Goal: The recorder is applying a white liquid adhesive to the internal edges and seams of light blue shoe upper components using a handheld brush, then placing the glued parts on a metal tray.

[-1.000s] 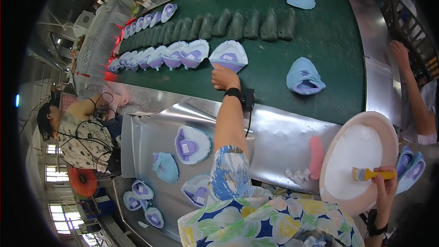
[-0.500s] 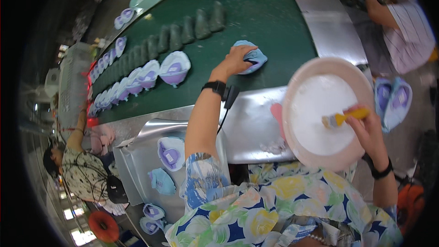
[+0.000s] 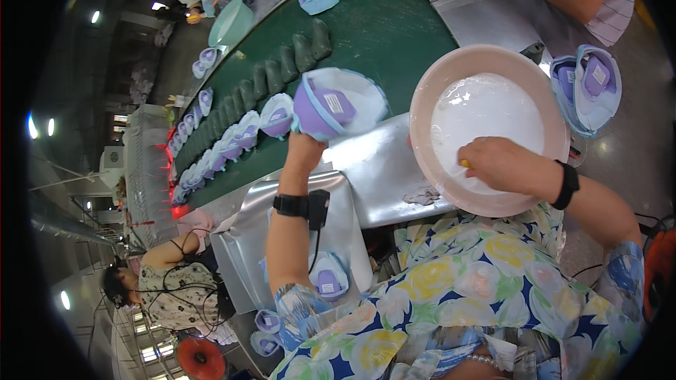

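My left hand [image 3: 305, 155] is closed on a light blue and purple shoe upper [image 3: 355, 102], lifted over the near edge of the green belt [image 3: 387, 28]. The upper's opening and purple lining with a white label face up. My right hand [image 3: 496, 163] is closed on a brush [image 3: 465, 163]; only a bit of its yellow handle shows, and its bristles are hidden. That hand is over the white liquid [image 3: 486, 109] in a pale pink basin [image 3: 420, 109] at my right.
Similar uppers [image 3: 277, 115] and dark foot-shaped forms [image 3: 289, 63] stand in rows along the belt. More uppers lie at the far end [image 3: 318, 1], right of the basin [image 3: 590, 88] and on the metal tray [image 3: 328, 278]. Co-workers sit left, far left and far right.
My left hand has drawn the upper off the belt, leftward and toward me, and turned its opening up. My right hand has lowered the brush to the liquid. The view has shifted.
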